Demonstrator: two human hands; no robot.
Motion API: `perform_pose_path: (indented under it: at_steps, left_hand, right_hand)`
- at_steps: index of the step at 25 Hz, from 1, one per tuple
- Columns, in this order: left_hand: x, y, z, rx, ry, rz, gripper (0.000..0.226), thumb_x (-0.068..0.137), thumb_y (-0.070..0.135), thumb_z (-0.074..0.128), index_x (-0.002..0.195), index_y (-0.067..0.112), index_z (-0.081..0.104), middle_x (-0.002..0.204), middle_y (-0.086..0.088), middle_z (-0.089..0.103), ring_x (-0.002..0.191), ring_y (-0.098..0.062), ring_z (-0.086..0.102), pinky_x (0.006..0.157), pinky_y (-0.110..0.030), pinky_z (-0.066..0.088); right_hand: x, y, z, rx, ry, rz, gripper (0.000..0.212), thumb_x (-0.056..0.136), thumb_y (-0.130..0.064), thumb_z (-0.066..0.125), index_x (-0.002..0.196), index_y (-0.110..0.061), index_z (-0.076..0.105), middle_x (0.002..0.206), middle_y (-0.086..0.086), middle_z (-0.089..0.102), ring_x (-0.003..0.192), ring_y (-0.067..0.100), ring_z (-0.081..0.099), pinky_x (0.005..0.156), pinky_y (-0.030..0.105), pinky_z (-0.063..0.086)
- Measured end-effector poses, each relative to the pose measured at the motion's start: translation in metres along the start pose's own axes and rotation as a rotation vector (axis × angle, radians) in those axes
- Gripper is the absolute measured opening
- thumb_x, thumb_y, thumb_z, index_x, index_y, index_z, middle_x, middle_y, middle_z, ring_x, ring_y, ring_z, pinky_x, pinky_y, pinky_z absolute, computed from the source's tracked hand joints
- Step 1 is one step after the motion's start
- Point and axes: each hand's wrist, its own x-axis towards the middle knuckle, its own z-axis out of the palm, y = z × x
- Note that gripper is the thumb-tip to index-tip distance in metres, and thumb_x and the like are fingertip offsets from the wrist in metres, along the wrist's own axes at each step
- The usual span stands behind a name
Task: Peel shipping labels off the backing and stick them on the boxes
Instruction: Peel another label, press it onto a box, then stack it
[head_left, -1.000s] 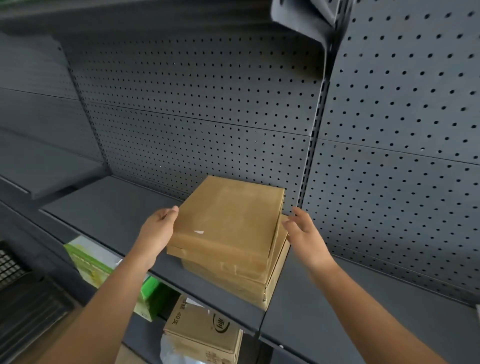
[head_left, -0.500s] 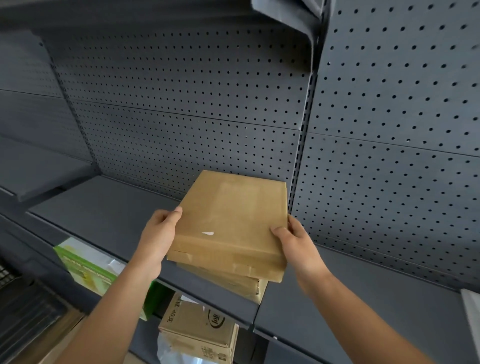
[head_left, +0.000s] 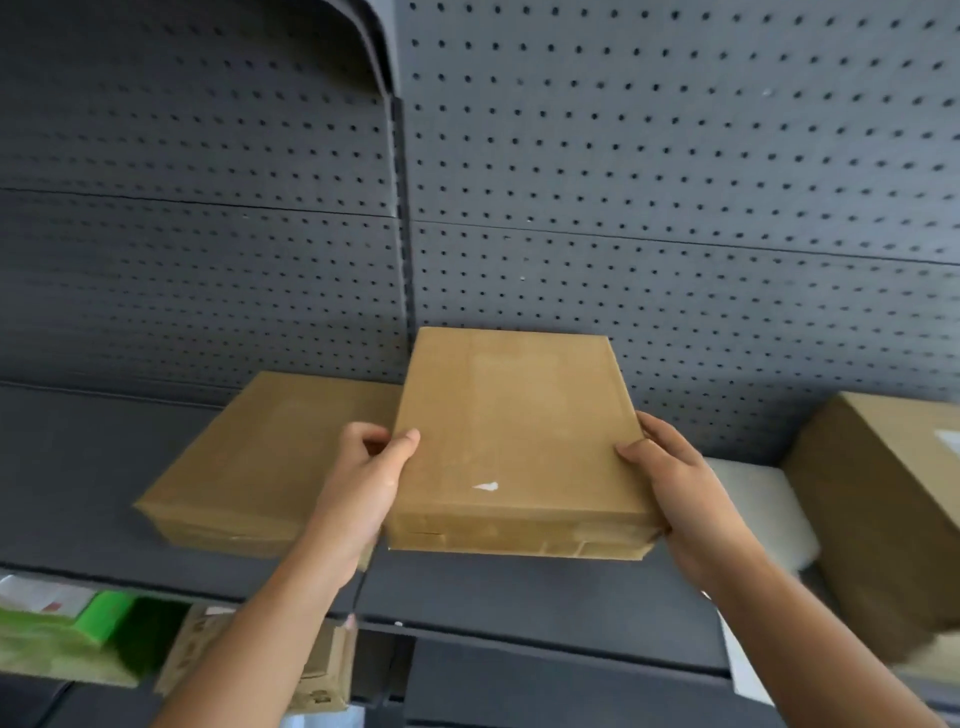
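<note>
Near grey shelf (head_left: 519, 597) front edge, flat box (head_left: 514, 441) in curled fingers (head_left: 363, 432) of left hand (head_left: 358, 488), right hand (head_left: 680, 499).

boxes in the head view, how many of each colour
brown: 4 (held box, left box, right box, low printed box)
green: 1 (green box)
white: 1 (white block)
total: 6
</note>
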Motion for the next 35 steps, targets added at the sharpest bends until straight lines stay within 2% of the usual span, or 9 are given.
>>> perform_pose_path:
  at_steps: [4, 8, 14, 20, 25, 28, 30, 32, 35]
  left_hand:
    - [-0.002, -0.013, 0.043, 0.013, -0.075, 0.027, 0.026, 0.099, 0.042, 0.059, 0.119, 0.027, 0.052, 0.110, 0.012, 0.062, 0.097, -0.004, 0.059, 0.071, -0.024, 0.042]
    - [-0.001, -0.036, 0.067, 0.060, -0.111, 0.009, 0.031, 0.101, 0.042, 0.056, 0.128, 0.029, 0.050, 0.110, 0.019, 0.060, 0.092, 0.008, 0.053, 0.068, -0.018, 0.038]
    - [0.007, -0.068, 0.076, 0.139, -0.089, -0.041, 0.044, 0.099, 0.048, 0.055, 0.136, 0.026, 0.049, 0.120, 0.008, 0.064, 0.108, -0.015, 0.061, 0.084, -0.033, 0.044]
    - [0.009, -0.077, 0.077, 0.164, -0.073, -0.030, 0.042, 0.099, 0.048, 0.055, 0.135, 0.026, 0.049, 0.119, 0.007, 0.064, 0.106, -0.017, 0.062, 0.085, -0.037, 0.047]
    - [0.009, -0.076, 0.076, 0.165, -0.070, -0.031, 0.045, 0.098, 0.049, 0.056, 0.135, 0.024, 0.051, 0.119, 0.005, 0.065, 0.105, -0.018, 0.062, 0.087, -0.039, 0.049]
    - [0.009, -0.071, 0.075, 0.166, -0.082, -0.036, 0.046, 0.100, 0.046, 0.054, 0.138, 0.021, 0.049, 0.124, 0.003, 0.061, 0.108, -0.018, 0.057, 0.089, -0.035, 0.043]
    - [0.009, -0.064, 0.074, 0.203, -0.072, 0.021, 0.048, 0.102, 0.045, 0.052, 0.142, 0.020, 0.048, 0.132, 0.004, 0.057, 0.118, -0.019, 0.054, 0.094, -0.034, 0.040]
    - [0.009, -0.054, 0.075, 0.276, -0.055, 0.132, 0.050, 0.102, 0.043, 0.052, 0.145, 0.019, 0.046, 0.145, 0.003, 0.053, 0.133, -0.020, 0.049, 0.104, -0.037, 0.039]
    - [0.002, -0.030, 0.091, 0.404, -0.073, 0.309, 0.048, 0.101, 0.039, 0.054, 0.146, 0.022, 0.045, 0.151, 0.002, 0.047, 0.140, -0.020, 0.043, 0.109, -0.042, 0.038]
  right_hand:
    - [0.002, 0.025, -0.036, 0.004, 0.047, 0.041, 0.031, 0.095, -0.020, 0.057, 0.119, -0.037, 0.066, 0.115, -0.009, 0.073, 0.106, 0.017, 0.067, 0.096, 0.041, 0.053]
    - [0.010, 0.048, -0.052, 0.009, 0.052, 0.089, 0.034, 0.094, -0.017, 0.056, 0.121, -0.037, 0.065, 0.115, -0.009, 0.073, 0.108, 0.019, 0.067, 0.096, 0.042, 0.053]
    - [0.023, 0.081, -0.051, 0.014, 0.004, 0.139, 0.041, 0.094, -0.010, 0.057, 0.131, -0.028, 0.060, 0.122, -0.005, 0.070, 0.110, 0.019, 0.067, 0.099, 0.041, 0.052]
    - [0.031, 0.096, -0.049, 0.017, -0.017, 0.129, 0.043, 0.095, -0.011, 0.056, 0.134, -0.030, 0.057, 0.126, -0.006, 0.068, 0.113, 0.018, 0.064, 0.102, 0.041, 0.050]
    - [0.029, 0.095, -0.050, 0.000, -0.025, 0.102, 0.041, 0.096, -0.014, 0.059, 0.135, -0.028, 0.056, 0.129, -0.008, 0.066, 0.113, 0.012, 0.063, 0.088, 0.025, 0.049]
    - [0.025, 0.093, -0.064, -0.156, 0.026, 0.033, 0.041, 0.100, -0.023, 0.058, 0.140, -0.025, 0.051, 0.138, -0.010, 0.055, 0.125, 0.010, 0.053, 0.091, 0.019, 0.044]
    - [0.025, 0.093, -0.087, -0.391, 0.132, -0.081, 0.043, 0.102, -0.027, 0.054, 0.144, -0.026, 0.047, 0.146, -0.011, 0.047, 0.136, 0.010, 0.042, 0.105, 0.025, 0.037]
    - [0.028, 0.093, -0.113, -0.667, 0.228, -0.186, 0.043, 0.102, -0.028, 0.051, 0.145, -0.025, 0.045, 0.150, -0.008, 0.042, 0.139, 0.012, 0.039, 0.109, 0.030, 0.035]
    - [0.040, 0.097, -0.142, -0.930, 0.276, -0.146, 0.051, 0.100, -0.031, 0.054, 0.149, -0.023, 0.041, 0.159, 0.003, 0.029, 0.147, 0.022, 0.029, 0.114, 0.039, 0.035]
